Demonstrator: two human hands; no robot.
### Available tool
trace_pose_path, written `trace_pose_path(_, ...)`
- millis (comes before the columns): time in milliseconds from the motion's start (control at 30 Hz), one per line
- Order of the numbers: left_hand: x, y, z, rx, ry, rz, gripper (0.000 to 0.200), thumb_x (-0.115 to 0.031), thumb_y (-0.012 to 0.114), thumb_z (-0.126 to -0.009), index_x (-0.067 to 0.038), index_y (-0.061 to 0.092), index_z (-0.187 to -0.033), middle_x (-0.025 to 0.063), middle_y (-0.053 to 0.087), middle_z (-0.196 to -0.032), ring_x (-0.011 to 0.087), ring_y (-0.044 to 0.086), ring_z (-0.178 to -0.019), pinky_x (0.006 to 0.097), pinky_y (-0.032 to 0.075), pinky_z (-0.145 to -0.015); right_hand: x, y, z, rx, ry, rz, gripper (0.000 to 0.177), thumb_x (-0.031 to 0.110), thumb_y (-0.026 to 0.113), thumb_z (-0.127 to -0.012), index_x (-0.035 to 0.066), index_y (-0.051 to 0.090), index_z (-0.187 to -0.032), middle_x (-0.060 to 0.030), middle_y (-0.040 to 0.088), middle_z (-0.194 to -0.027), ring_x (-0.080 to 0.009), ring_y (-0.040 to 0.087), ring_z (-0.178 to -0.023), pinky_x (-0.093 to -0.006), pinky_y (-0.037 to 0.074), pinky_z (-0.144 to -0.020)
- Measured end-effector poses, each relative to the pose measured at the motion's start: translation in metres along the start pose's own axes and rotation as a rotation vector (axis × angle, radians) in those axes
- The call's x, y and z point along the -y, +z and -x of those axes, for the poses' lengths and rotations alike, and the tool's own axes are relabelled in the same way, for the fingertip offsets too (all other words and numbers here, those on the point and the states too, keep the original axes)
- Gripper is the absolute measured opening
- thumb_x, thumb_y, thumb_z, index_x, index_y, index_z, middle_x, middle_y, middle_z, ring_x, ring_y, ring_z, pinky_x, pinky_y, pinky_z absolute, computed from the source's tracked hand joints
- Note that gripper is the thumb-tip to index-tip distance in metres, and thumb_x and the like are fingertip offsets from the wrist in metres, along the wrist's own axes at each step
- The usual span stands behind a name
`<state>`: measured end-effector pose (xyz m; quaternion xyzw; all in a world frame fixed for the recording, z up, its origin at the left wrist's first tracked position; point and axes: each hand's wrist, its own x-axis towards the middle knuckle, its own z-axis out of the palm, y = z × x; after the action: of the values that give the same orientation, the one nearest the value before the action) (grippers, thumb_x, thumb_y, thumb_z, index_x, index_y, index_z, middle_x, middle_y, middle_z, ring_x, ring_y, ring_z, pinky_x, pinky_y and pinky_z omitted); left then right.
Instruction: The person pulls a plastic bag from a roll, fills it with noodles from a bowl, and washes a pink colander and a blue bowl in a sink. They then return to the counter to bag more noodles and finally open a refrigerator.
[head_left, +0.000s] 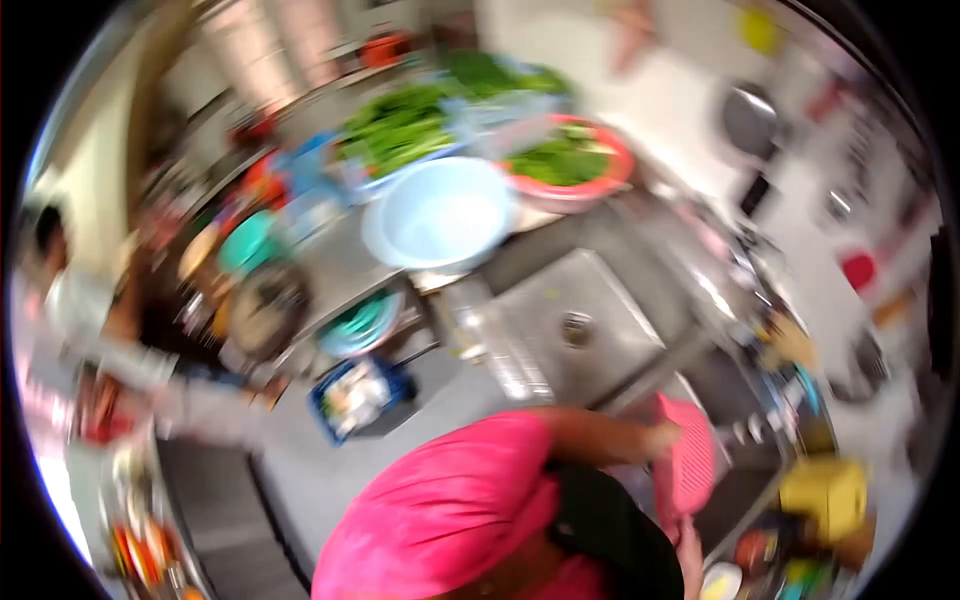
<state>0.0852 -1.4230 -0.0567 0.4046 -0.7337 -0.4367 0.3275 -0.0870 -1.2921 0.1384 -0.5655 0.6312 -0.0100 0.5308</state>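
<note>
A pink perforated plastic basket is tilted on its side over the near part of the steel sink. My left hand reaches across from the pink sleeve and grips the basket's near side, its fingers partly blurred. Lower down, my right hand holds the basket's bottom end, with part of the hand hidden by the dark apron. Whatever the basket contains, if anything, is turned out of sight. Beyond it lies a steel sink basin with a round drain.
A light blue basin stands left of the sink, beside a red basin of leafy greens and a tray of greens. A dark blue crate sits below. A yellow container is at right. Another person is far left.
</note>
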Motion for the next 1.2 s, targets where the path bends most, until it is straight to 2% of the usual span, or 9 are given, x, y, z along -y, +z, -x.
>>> trace_pose_path(100,-0.079,-0.027,0.010,-0.055,-0.338,1.298,0.024,-0.003,0.044,-0.073,-0.004,0.053,-0.096,0.0127,0.057,-0.091,0.0225,0.056,-0.086,0.0367,0.048,-0.072,0.022,-0.048,-0.007,-0.321,-0.212,-0.523,0.021,0.021,0.049,-0.084,0.004,0.049,-0.072,-0.0082,0.056,-0.060,-0.0121,0.048,-0.044,-0.0235,0.037,-0.040)
trace_pose_path(133,-0.036,0.006,0.004,-0.169,-0.360,1.076,0.019,-0.004,0.047,-0.072,-0.002,0.052,-0.090,0.0099,0.055,-0.078,0.0208,0.056,-0.068,0.0336,0.048,-0.057,0.039,-0.071,-0.012,-0.478,-0.221,-0.696,0.019,0.021,0.048,-0.085,0.004,0.048,-0.075,-0.0073,0.055,-0.062,-0.0112,0.047,-0.046,-0.0226,0.037,-0.042)
trace_pose_path(200,-0.043,0.000,0.004,-0.104,-0.499,0.930,0.032,-0.002,0.050,-0.072,-0.001,0.045,-0.104,0.0112,0.054,-0.089,0.0199,0.055,-0.079,0.0324,0.048,-0.066,0.064,-0.116,-0.034,-0.676,-0.373,-0.688,0.020,0.025,0.050,-0.084,0.006,0.050,-0.080,-0.0042,0.054,-0.064,-0.0098,0.047,-0.049,-0.0212,0.038,-0.044)
trace_pose_path(400,-0.134,-0.056,0.004,-0.127,-0.576,0.703,0.040,-0.001,0.054,-0.072,-0.001,0.042,-0.110,0.0111,0.054,-0.093,0.0202,0.055,-0.082,0.0318,0.048,-0.066,0.202,-0.205,-0.100,-0.652,-0.635,-0.521,0.017,0.018,0.056,-0.080,0.003,0.054,-0.088,-0.0041,0.055,-0.076,-0.0099,0.051,-0.065,-0.0214,0.040,-0.048)
trace_pose_path(767,-0.156,-0.189,0.044,-0.465,-0.305,1.135,0.027,-0.004,0.046,-0.081,-0.004,0.045,-0.109,0.0062,0.057,-0.092,0.0154,0.056,-0.079,0.0291,0.047,-0.069,0.447,-0.273,-0.188,-0.728,-0.868,-0.708,0.016,0.011,0.054,-0.074,0.002,0.057,-0.085,-0.0083,0.058,-0.076,-0.0180,0.056,-0.071,-0.0298,0.046,-0.056)
trace_pose_path(833,-0.145,-0.204,0.059,-0.570,-0.276,1.173,0.025,-0.006,0.044,-0.083,-0.004,0.046,-0.108,0.0068,0.057,-0.092,0.0156,0.056,-0.079,0.0300,0.047,-0.070,0.454,-0.281,-0.198,-1.486,-0.754,-0.192,0.022,0.014,0.056,-0.070,0.001,0.058,-0.087,-0.0131,0.061,-0.080,-0.0232,0.058,-0.075,-0.0322,0.046,-0.066)
trace_pose_path(1000,-0.115,-0.232,0.096,-0.919,-0.119,1.207,0.024,-0.011,0.038,-0.088,-0.001,0.046,-0.109,0.0110,0.057,-0.099,0.0208,0.056,-0.087,0.0348,0.045,-0.078,0.474,-0.298,-0.243,-1.115,-0.974,-0.414,0.023,0.019,0.059,-0.069,0.003,0.059,-0.084,-0.0136,0.061,-0.080,-0.0250,0.059,-0.075,-0.0353,0.045,-0.069)
trace_pose_path(1133,-0.117,-0.258,0.123,-0.957,-0.124,1.224,0.027,-0.012,0.037,-0.088,-0.001,0.044,-0.112,0.0121,0.055,-0.103,0.0234,0.055,-0.092,0.0364,0.045,-0.082,0.502,-0.288,-0.233,-0.796,-0.818,-0.625,0.045,0.032,0.066,-0.068,0.007,0.051,-0.102,-0.0080,0.054,-0.093,-0.0211,0.052,-0.075,-0.0375,0.044,-0.059)
trace_pose_path(1200,-0.118,-0.266,0.139,-1.006,-0.146,1.229,0.028,-0.011,0.036,-0.088,-0.001,0.043,-0.114,0.0128,0.054,-0.106,0.0242,0.055,-0.094,0.0375,0.044,-0.084,0.512,-0.284,-0.239,-0.651,-0.485,-0.745,0.064,0.055,0.062,-0.066,0.008,0.047,-0.107,-0.0087,0.047,-0.095,-0.0190,0.043,-0.082,-0.0368,0.040,-0.071)
